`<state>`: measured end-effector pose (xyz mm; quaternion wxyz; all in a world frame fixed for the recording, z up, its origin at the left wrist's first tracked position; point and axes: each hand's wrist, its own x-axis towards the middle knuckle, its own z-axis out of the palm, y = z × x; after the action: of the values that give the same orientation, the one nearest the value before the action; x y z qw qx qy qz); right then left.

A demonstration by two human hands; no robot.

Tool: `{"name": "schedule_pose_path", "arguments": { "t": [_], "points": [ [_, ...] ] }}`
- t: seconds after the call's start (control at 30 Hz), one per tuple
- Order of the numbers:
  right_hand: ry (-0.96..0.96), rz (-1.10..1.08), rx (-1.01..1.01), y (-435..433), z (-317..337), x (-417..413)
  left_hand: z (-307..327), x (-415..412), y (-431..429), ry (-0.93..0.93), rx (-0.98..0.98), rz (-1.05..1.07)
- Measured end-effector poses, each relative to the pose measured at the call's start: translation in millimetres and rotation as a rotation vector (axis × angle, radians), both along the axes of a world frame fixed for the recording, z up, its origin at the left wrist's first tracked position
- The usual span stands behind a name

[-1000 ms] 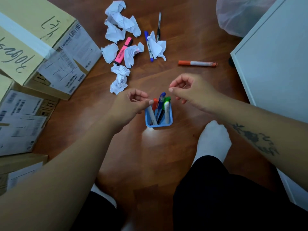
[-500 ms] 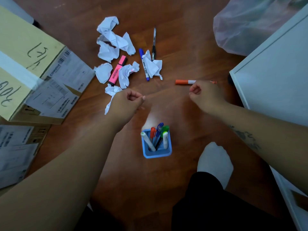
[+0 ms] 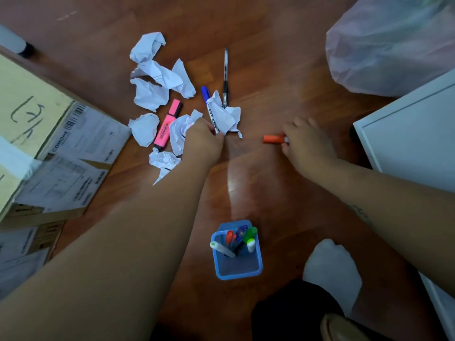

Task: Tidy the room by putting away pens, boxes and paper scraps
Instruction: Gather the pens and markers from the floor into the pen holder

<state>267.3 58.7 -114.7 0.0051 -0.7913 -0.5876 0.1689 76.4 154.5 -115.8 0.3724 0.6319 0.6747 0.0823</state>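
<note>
On the floor far of the blue holder [image 3: 237,257]: right hand [image 3: 305,146] fingers close over orange marker [image 3: 272,139]; left hand [image 3: 203,141] pinches blue-capped pen [image 3: 209,108] under a paper scrap [image 3: 224,114]. Risk: scrap drags along, or a weak pinch drops the pen

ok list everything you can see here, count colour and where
paper scraps: several, white, crumpled, floor upper centre
highlighter: 1, pink, among the scraps
blue-capped marker: 1, white barrel, at left fingertips
black pen: 1, beyond the scraps
orange marker: 1, floor, under right fingers
pen holder: 1, blue, near centre, several pens inside
cardboard boxes: at least 2, tan, left
plastic bag: 1, translucent, top right
cabinet: 1, white, right
sock foot: 1, white, bottom right
hands: left, right
</note>
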Motion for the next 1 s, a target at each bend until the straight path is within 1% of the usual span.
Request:
{"name": "schedule_pose_path", "arguments": {
  "t": [0.1,0.23,0.37,0.43,0.5,0.6,0.73,0.9,1.0],
  "points": [
    [0.024,0.002,-0.008,2.1,-5.0,0.8,-3.2,5.3,3.2,0.063,0.013,0.007],
    [0.058,0.041,0.003,5.5,-7.3,2.9,-5.4,6.3,6.2,0.089,-0.031,0.055],
    [0.132,-0.023,0.024,7.0,-5.6,7.6,0.0,0.0,5.2,0.133,-0.087,0.093],
    [0.210,-0.091,0.057,7.1,-4.8,10.1,2.4,-3.7,3.8,0.122,-0.126,0.121],
    [0.313,-0.196,0.087,8.3,-1.6,12.0,4.7,-6.3,1.0,0.064,-0.172,0.171],
    [0.446,-0.352,0.104,9.8,7.1,11.8,11.5,-9.6,-10.9,-0.081,-0.254,0.237],
    [0.622,-0.498,0.192,8.5,25.2,2.8,31.3,-17.2,-28.2,-0.239,-0.268,0.256],
    [0.780,-0.533,0.280,0.3,54.4,-16.2,59.7,-28.1,-43.8,-0.399,-0.251,0.207],
    [0.932,-0.539,0.307,-11.2,73.1,-30.5,72.3,-37.5,-53.8,-0.432,-0.217,0.180]
  ]
}}
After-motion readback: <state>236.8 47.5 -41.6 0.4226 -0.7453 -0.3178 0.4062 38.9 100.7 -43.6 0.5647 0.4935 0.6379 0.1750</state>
